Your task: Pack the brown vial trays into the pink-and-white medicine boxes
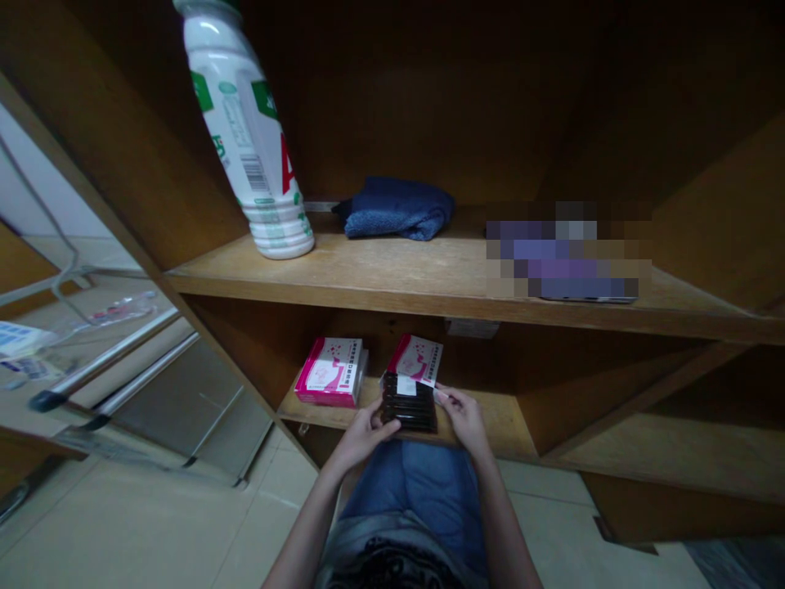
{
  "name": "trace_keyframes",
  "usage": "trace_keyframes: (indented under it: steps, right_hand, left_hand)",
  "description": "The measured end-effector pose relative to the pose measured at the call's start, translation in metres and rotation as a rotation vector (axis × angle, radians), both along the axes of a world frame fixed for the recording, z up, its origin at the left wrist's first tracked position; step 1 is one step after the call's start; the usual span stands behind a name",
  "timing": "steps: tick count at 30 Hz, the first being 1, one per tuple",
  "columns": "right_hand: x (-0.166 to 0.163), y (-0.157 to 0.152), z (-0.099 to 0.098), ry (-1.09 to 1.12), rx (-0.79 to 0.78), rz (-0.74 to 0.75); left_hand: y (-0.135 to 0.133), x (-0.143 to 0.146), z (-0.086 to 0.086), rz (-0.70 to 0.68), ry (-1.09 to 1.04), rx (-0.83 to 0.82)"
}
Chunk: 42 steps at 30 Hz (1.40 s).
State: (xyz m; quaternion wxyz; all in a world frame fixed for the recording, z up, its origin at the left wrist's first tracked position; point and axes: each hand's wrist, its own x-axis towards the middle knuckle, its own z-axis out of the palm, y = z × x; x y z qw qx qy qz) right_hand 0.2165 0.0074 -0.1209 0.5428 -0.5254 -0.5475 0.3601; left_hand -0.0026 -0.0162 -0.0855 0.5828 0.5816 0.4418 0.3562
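Observation:
Both hands are low in the head view, in front of the lower wooden shelf. My left hand (pixel 361 435) grips the left side of a dark ribbed tray of small packets (pixel 409 409), which has a white label at its top. My right hand (pixel 463 421) pinches the tray's upper right corner with its fingertips. A pink and white card box (pixel 415 360) stands up behind the tray, partly hidden by it. Just left of my left hand, a similar pink and white box (pixel 331 372) lies on the shelf.
A white plastic bottle (pixel 245 123) tilts above the upper shelf (pixel 380 274), near a folded blue cloth (pixel 396 210). A pixelated object (pixel 567 258) lies at that shelf's right. Metal rails (pixel 110 360) run along the left, above a tiled floor (pixel 123 523).

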Motion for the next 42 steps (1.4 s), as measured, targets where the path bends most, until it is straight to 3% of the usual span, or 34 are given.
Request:
trace_keyframes:
  steps: [4, 9, 11, 15, 20, 26, 33, 38, 42]
  right_hand:
    - [0.002, 0.002, -0.003, 0.002, -0.005, 0.002]
    - [0.003, 0.002, -0.004, -0.003, -0.007, 0.011]
    - [0.002, 0.002, -0.004, -0.005, -0.009, 0.008]
    - [0.002, 0.001, -0.003, -0.001, -0.012, 0.000]
    - [0.002, 0.001, -0.002, 0.004, -0.021, -0.008]
    - [0.004, 0.002, -0.003, 0.010, -0.026, 0.012]
    - [0.004, 0.001, -0.001, 0.005, -0.024, 0.043]
    - [0.004, 0.000, 0.000, -0.003, -0.023, 0.045]
    - [0.005, 0.001, -0.001, -0.004, -0.021, 0.029]
  left_hand:
    - [0.000, -0.009, -0.002, -0.018, 0.215, 0.029]
    - [0.002, -0.014, 0.010, -0.037, 0.249, 0.199]
    - [0.002, -0.014, 0.012, -0.028, 0.270, 0.185]
    - [0.001, -0.010, 0.005, 0.144, 0.343, 0.101]
    - [-0.004, -0.003, -0.006, 0.399, 0.439, 0.286]
    - [-0.006, 0.001, -0.008, 0.381, 0.465, 0.332]
    - [0.003, 0.009, 0.004, 0.361, 0.558, 0.376]
    - [0.007, 0.015, 0.009, 0.397, 0.675, 0.320]
    - [0.005, 0.016, 0.005, 0.403, 0.595, 0.325]
